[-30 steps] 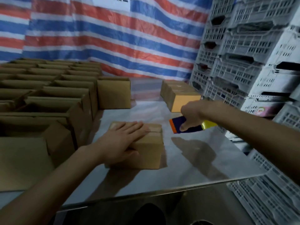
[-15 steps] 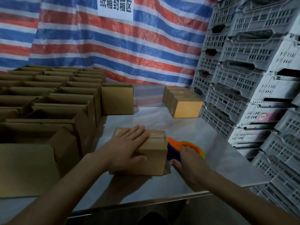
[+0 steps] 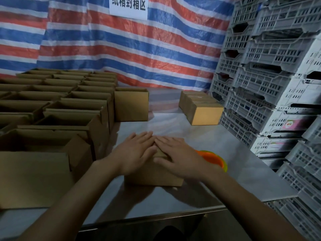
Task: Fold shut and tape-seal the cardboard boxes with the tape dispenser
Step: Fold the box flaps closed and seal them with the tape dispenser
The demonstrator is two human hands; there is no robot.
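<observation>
The tape dispenser (image 3: 214,159) is now set down on the bench (image 3: 173,129) at 3 o'clock of the box (image 3: 152,179), and the freed right hand (image 3: 178,158) is laid flat, fingers straight, beside the left hand (image 3: 133,153) on its top, so the seal is judged pressed down.

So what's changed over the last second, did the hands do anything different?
The right hand brought the tape dispenser down to the table, left it to the right of the box and let go. It then moved left onto the box top, where it now lies flat beside the left hand. The left hand stayed flat on the box, and the box itself did not visibly move.
</observation>
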